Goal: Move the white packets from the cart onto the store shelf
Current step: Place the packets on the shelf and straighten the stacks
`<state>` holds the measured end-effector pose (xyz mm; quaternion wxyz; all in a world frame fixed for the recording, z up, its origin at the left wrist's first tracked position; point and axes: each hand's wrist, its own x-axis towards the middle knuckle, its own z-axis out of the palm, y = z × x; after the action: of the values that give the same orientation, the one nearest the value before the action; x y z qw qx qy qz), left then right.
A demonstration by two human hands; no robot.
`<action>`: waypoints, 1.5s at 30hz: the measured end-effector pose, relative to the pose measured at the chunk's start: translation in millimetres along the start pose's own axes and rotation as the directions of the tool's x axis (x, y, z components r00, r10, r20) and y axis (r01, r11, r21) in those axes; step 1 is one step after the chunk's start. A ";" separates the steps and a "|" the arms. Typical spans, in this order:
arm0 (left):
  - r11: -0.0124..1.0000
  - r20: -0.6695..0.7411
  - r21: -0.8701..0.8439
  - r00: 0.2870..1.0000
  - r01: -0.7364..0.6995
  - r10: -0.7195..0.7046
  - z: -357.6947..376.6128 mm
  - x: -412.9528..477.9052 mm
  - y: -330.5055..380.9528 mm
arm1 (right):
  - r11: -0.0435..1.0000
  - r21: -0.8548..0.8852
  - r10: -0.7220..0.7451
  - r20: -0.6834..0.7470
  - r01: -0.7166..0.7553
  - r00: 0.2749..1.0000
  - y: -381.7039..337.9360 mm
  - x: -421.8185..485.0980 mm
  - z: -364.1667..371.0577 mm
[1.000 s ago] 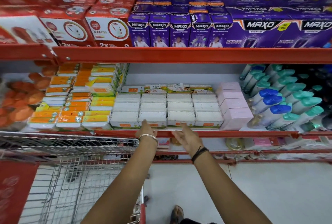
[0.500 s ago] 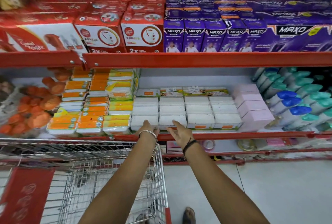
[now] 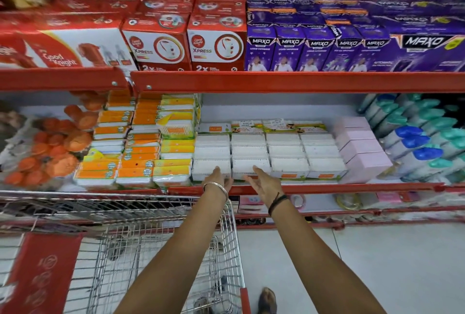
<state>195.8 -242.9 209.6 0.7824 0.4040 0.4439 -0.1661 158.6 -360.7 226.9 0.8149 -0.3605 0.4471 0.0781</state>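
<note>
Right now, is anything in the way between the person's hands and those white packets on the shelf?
Nothing visible. The left hand and right hand are open at the front row of white packets, above the shelf's red front edge. The cart sits lower left, below the arms.

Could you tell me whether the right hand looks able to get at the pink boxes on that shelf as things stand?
Probably yes: the right hand is at the shelf edge, and the pink boxes stand further right at the front with nothing before them.

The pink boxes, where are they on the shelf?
The pink boxes sit right of centre on the middle shelf, between the white packets and the blue-capped bottles.
</note>
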 end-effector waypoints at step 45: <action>-0.759 0.887 0.426 0.391 -0.493 0.244 41.7 -1.4 -33.9 | -0.517 -0.799 -0.585 0.592 0.308 0.554 -90.7 44.9 -103.6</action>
<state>197.4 -296.5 206.0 0.0829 0.9618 -0.2609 -0.0005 156.1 -503.6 203.3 0.1213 -0.9893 0.0679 -0.0435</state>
